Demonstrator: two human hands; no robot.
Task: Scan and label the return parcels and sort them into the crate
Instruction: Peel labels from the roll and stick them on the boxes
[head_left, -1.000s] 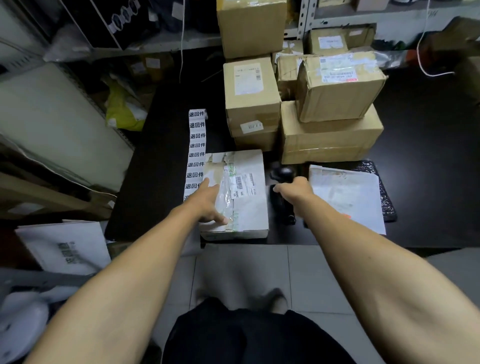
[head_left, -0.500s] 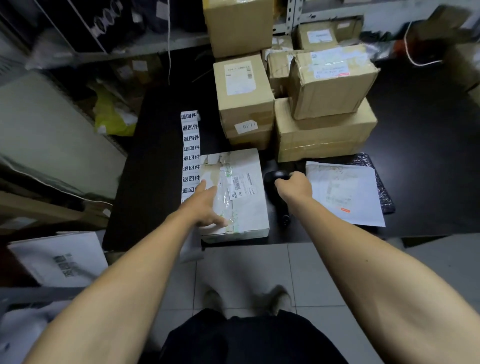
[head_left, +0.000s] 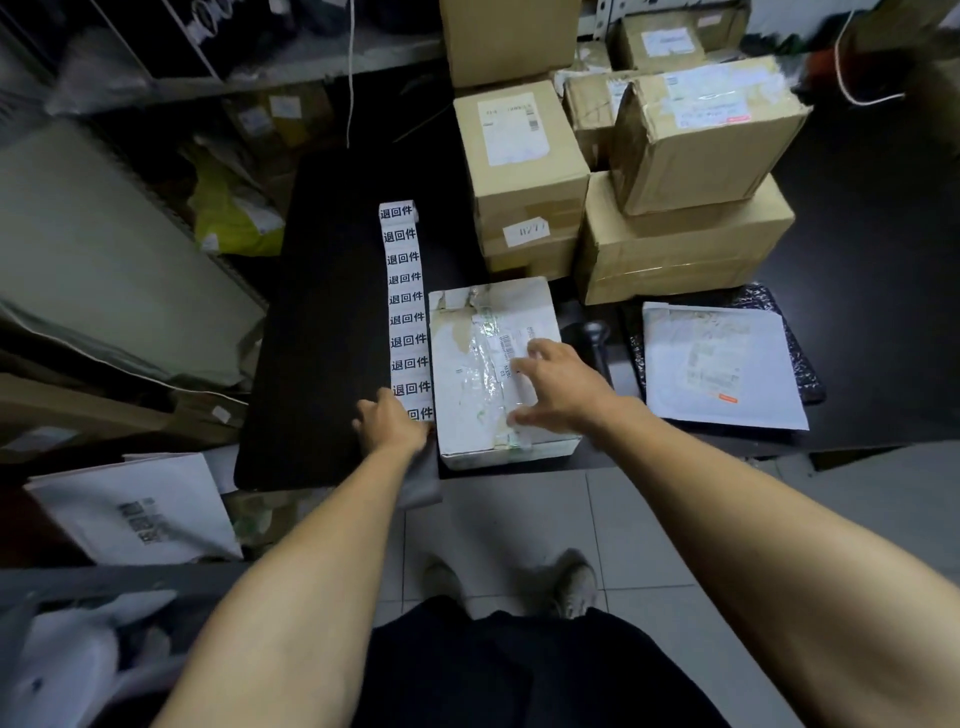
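Observation:
A white taped parcel (head_left: 467, 374) with a barcode label lies at the table's near edge. My right hand (head_left: 563, 389) rests on its top with fingers spread. Left of the parcel runs a strip of white return labels (head_left: 402, 291) with black characters. My left hand (head_left: 390, 423) sits on the strip's near end, its fingers curled down onto the last label. A black handheld scanner (head_left: 595, 338) lies on the table just right of the parcel, with no hand on it.
Brown cardboard boxes (head_left: 524, 171) are stacked at the back of the black table (head_left: 332, 338). A white mailer (head_left: 722, 364) on a black bubble bag lies to the right. Shelves, bags and white envelopes (head_left: 135, 509) crowd the left. Tiled floor and my shoes are below.
My left hand slid off the parcel to the near end of the label strip. My right hand left the scanner and came down on top of the parcel.

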